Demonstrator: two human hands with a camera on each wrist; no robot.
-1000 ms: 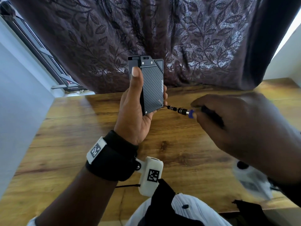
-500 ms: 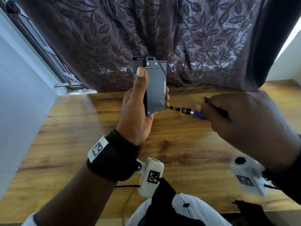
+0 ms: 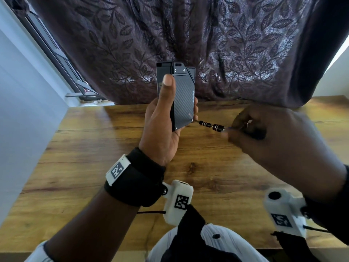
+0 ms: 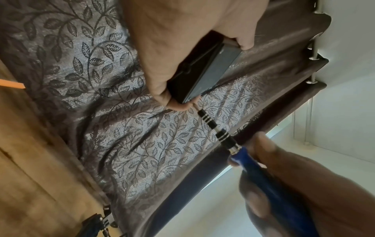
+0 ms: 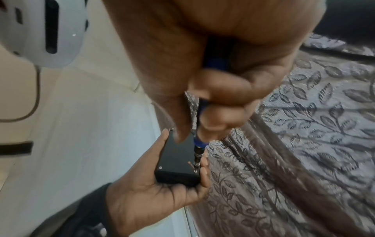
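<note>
Above the far edge of the wooden tabletop (image 3: pixel 94 167), I have the left hand (image 3: pixel 160 129) clasping the flat black carbon-weave box (image 3: pixel 184 99) upright, and the right hand (image 3: pixel 273 144) gripping the blue-handled, silver-banded screwdriver (image 3: pixel 211 125) at its lower-right corner screw (image 3: pixel 192 119). With the box unsupported, the tip may slip, gouging it or jabbing the fingertips (image 3: pixel 196 110).

device (image 3: pixel 184 99) face turned more toward camera, screwdriver (image 3: pixel 211 126) tilted steeper, right hand (image 3: pixel 273 148) now covers blue grip, gone blurry
</note>
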